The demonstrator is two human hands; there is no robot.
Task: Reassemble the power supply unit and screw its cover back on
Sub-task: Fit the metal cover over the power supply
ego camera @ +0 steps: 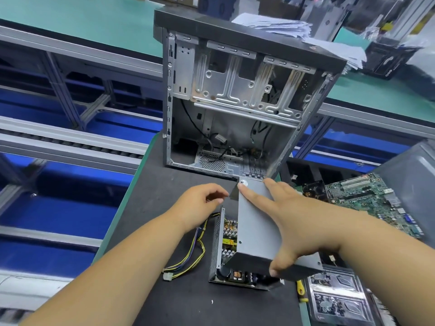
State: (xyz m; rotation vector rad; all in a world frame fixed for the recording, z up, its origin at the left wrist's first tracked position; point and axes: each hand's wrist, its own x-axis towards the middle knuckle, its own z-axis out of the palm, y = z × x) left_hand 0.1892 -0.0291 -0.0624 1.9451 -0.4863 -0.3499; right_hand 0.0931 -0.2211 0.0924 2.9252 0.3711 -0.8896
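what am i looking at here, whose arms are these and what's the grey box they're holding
The single picture comes from a camera worn on a person's head, looking down at their own bare arms. No robot here. The right hand grips a grey metal cover, tilted over the open power supply base, whose electronics still show. The left hand hovers with curled fingers by the cover's far corner. Yellow and black cables trail from the supply across the dark mat. Behind stands an emptied computer case; a green circuit board lies at right.
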